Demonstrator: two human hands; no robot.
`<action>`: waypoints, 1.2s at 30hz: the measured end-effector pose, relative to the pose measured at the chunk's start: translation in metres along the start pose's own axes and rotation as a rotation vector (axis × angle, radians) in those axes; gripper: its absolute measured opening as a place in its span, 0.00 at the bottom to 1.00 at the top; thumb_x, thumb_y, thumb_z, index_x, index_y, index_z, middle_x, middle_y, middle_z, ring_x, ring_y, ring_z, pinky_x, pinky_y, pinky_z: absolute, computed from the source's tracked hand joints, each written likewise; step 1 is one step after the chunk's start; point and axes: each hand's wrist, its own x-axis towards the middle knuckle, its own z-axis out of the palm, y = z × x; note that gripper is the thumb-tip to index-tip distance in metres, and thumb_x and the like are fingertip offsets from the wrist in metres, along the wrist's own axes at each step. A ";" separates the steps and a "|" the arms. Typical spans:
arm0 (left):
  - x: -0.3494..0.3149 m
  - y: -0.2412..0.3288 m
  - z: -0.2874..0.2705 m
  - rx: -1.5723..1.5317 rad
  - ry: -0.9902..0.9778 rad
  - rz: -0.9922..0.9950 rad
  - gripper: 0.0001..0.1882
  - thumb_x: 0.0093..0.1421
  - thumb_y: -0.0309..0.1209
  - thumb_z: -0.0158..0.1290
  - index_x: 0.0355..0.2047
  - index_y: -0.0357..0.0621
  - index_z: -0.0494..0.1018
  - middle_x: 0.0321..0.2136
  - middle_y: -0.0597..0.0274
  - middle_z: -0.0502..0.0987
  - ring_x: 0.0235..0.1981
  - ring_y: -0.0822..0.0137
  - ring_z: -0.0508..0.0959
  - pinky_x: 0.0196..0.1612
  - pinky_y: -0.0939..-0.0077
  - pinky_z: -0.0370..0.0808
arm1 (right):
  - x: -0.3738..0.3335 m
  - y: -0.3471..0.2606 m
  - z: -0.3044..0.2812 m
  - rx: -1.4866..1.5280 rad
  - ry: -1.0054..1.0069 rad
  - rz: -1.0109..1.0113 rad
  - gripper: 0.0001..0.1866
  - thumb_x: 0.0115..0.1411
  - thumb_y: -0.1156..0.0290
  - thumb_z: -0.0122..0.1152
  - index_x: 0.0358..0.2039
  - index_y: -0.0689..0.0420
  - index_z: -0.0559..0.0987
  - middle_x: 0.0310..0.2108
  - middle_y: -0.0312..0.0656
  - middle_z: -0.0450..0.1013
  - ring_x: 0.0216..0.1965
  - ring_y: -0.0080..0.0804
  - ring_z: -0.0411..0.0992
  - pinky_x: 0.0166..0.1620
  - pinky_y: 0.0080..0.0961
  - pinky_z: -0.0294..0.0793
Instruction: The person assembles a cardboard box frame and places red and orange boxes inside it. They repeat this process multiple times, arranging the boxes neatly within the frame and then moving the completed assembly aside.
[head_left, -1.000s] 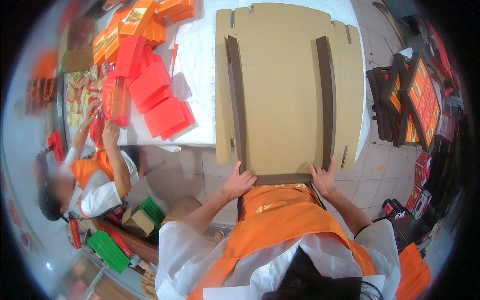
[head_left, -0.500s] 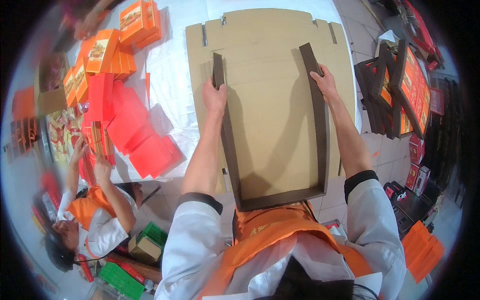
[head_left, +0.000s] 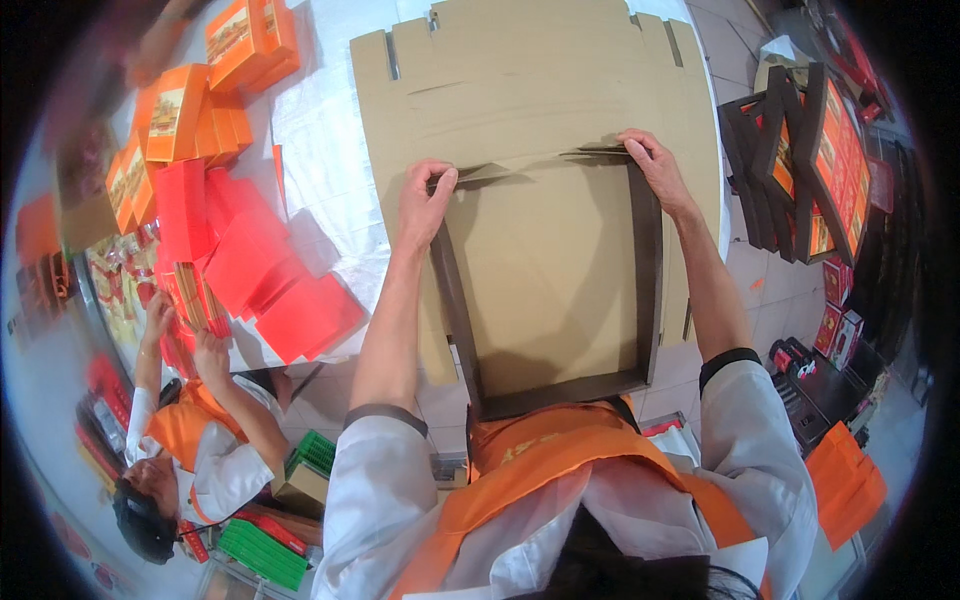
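A long dark brown cardboard strip (head_left: 560, 392) stands on edge, bent into a rectangular frame with its near side against my orange apron. It lies over a large flat tan cardboard sheet (head_left: 540, 90) with slots along its far edge. My left hand (head_left: 423, 205) is closed on the strip at the far left corner, thumb on the inside. At the far right corner my right hand (head_left: 660, 175) grips the other arm of the strip. Both end flaps point inward toward each other, with a gap between them.
To the left lie red paper pieces (head_left: 250, 260) and orange printed boxes (head_left: 180, 115) on the white-covered table. A co-worker (head_left: 200, 430) handles red and tan pieces there. Dark-framed printed trays (head_left: 830, 165) are stacked at the right; green baskets (head_left: 262, 553) stand lower left.
The strip's two far ends, straight before, are now folded inward. My hands have moved to the far corners, and the view has shifted slightly.
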 end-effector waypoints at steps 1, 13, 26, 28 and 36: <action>-0.002 0.000 0.003 0.032 0.049 0.005 0.10 0.58 0.33 0.55 0.34 0.37 0.73 0.42 0.57 0.71 0.44 0.64 0.71 0.49 0.74 0.67 | -0.001 0.002 0.004 -0.056 0.063 -0.024 0.14 0.61 0.61 0.55 0.37 0.60 0.77 0.41 0.37 0.72 0.44 0.25 0.68 0.49 0.23 0.65; -0.001 0.013 0.009 0.241 0.190 -0.207 0.22 0.50 0.37 0.63 0.37 0.34 0.69 0.48 0.48 0.67 0.50 0.58 0.68 0.52 0.68 0.66 | 0.000 0.020 0.009 -0.078 0.200 0.025 0.16 0.56 0.60 0.61 0.37 0.60 0.75 0.51 0.44 0.67 0.54 0.34 0.63 0.56 0.28 0.61; 0.014 0.003 -0.010 -0.089 0.041 -0.307 0.43 0.45 0.40 0.66 0.55 0.33 0.56 0.42 0.57 0.62 0.46 0.63 0.65 0.50 0.70 0.64 | 0.001 0.012 0.008 0.033 0.189 0.123 0.49 0.55 0.56 0.63 0.66 0.63 0.43 0.65 0.55 0.47 0.66 0.39 0.47 0.65 0.34 0.48; 0.015 -0.005 -0.009 -0.133 0.092 -0.240 0.41 0.43 0.41 0.67 0.50 0.34 0.59 0.38 0.60 0.62 0.41 0.65 0.65 0.46 0.70 0.66 | 0.002 0.011 0.007 0.043 0.190 0.120 0.47 0.57 0.57 0.62 0.65 0.63 0.45 0.64 0.52 0.50 0.66 0.37 0.49 0.64 0.32 0.49; 0.002 -0.015 0.002 0.380 0.258 0.236 0.21 0.45 0.27 0.66 0.34 0.40 0.65 0.33 0.57 0.65 0.33 0.60 0.66 0.40 0.70 0.67 | -0.003 0.020 0.006 0.052 0.149 0.037 0.17 0.58 0.69 0.60 0.46 0.60 0.70 0.47 0.41 0.69 0.49 0.31 0.66 0.53 0.25 0.64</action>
